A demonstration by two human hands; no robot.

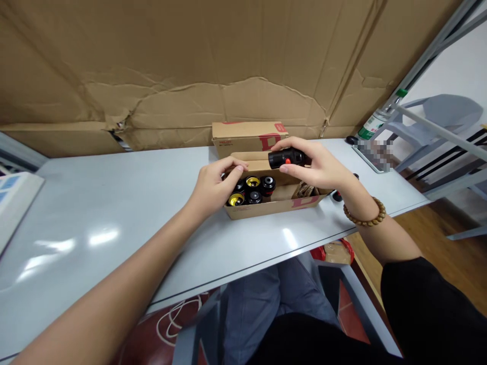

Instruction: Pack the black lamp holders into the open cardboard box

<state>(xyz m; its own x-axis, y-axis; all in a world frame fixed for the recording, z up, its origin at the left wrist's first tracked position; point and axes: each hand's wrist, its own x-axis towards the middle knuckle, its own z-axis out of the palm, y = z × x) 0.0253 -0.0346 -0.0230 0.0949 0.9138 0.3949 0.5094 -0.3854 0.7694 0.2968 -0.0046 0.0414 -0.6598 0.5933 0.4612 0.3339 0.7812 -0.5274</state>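
Note:
An open cardboard box (274, 208) with red print sits on the white table (114, 223). Several black cylindrical flashlights (253, 190) stand upright in its left part, some with gold-coloured ends. My left hand (215, 185) rests on the box's left edge, fingers touching the flashlights. My right hand (317, 165) holds a black flashlight (285, 158) with a red button sideways above the box. A beaded bracelet (365, 213) is on my right wrist.
A second closed cardboard box (247, 134) stands behind the open one. A large creased cardboard sheet (228, 61) covers the wall. A green-capped bottle (375, 119) and grey chair (441, 121) are at the right; a pale object (15, 203) lies at the left edge.

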